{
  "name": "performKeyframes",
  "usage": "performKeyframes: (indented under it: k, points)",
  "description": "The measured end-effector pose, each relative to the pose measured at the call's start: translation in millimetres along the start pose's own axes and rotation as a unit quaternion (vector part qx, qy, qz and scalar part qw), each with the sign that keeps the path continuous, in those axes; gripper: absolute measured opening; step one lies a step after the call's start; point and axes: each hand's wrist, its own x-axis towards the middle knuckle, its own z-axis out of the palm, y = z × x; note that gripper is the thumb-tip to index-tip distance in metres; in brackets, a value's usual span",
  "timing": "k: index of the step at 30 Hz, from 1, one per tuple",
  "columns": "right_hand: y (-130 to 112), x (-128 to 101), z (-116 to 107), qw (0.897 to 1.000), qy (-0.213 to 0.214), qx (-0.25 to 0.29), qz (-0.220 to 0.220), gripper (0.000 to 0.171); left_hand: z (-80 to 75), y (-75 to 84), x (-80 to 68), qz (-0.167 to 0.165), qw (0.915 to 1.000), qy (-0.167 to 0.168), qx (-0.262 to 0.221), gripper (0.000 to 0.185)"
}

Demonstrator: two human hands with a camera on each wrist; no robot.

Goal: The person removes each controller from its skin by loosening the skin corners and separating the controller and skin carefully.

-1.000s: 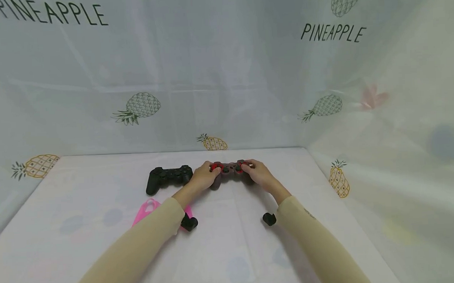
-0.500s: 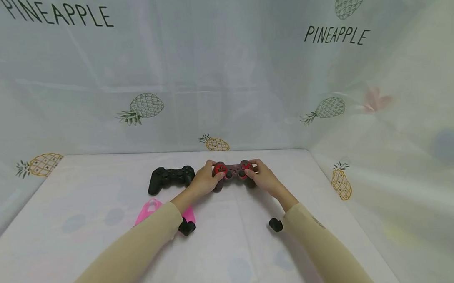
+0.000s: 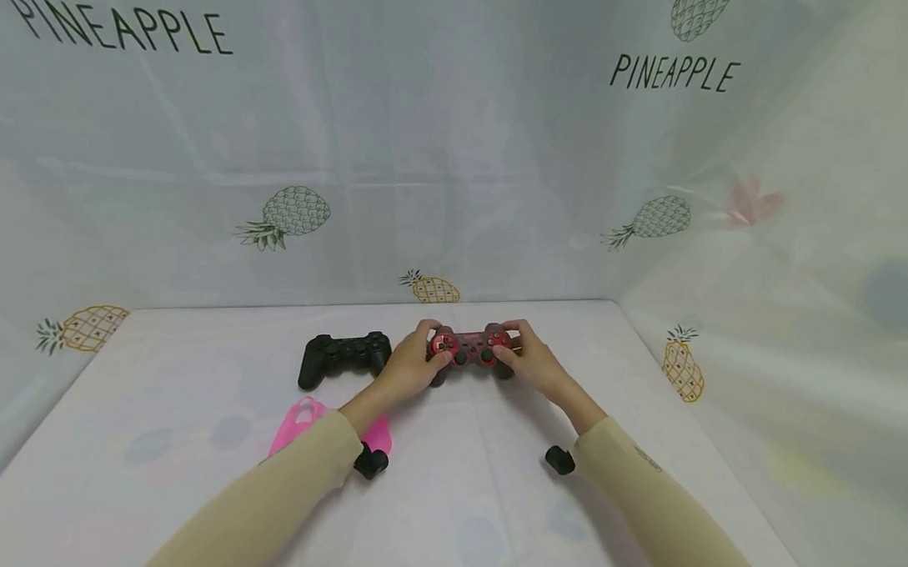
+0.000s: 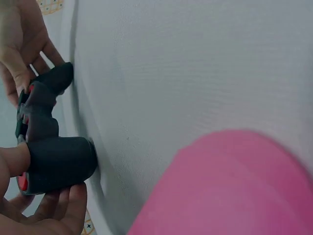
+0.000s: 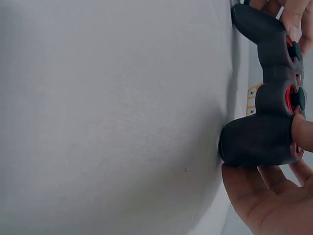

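Observation:
Between both hands is a dark game controller (image 3: 471, 343) with red button areas, near the back of the table. My left hand (image 3: 410, 364) grips its left end, thumb on the face beside the directional pad. My right hand (image 3: 533, 362) grips the other end, thumb by the right stick. In the left wrist view the controller (image 4: 44, 122) stands with its grip ends right at the white cloth, fingers behind and along its side. The right wrist view shows the right thumb on top of the controller (image 5: 264, 112) and the fingers along the outer side of its grip.
A black game controller (image 3: 342, 356) lies just left of my left hand. A pink piece with a cut-out handle (image 3: 297, 418) lies under my left forearm, partly hidden. The white tablecloth (image 3: 446, 501) meets a pineapple-print curtain (image 3: 458, 191) at the back and right.
The controller's face has tipped up toward the head camera, showing more of its red button areas. Both hands still hold it, and the right wrist has come slightly nearer and to the right.

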Motion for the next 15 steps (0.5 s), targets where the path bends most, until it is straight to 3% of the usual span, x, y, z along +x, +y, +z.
performKeyframes:
  k: [8,15]
  points:
    - [2,-11,0,0.999,0.018,-0.005,-0.041,0.053,1.3,0.8,-7.7,0.029,0.9992,0.001,0.027,0.060]
    - [1,-28,-4,0.996,0.041,-0.005,-0.085,0.052,-2.0,3.6,-16.3,0.056,0.9984,0.005,0.006,0.054]
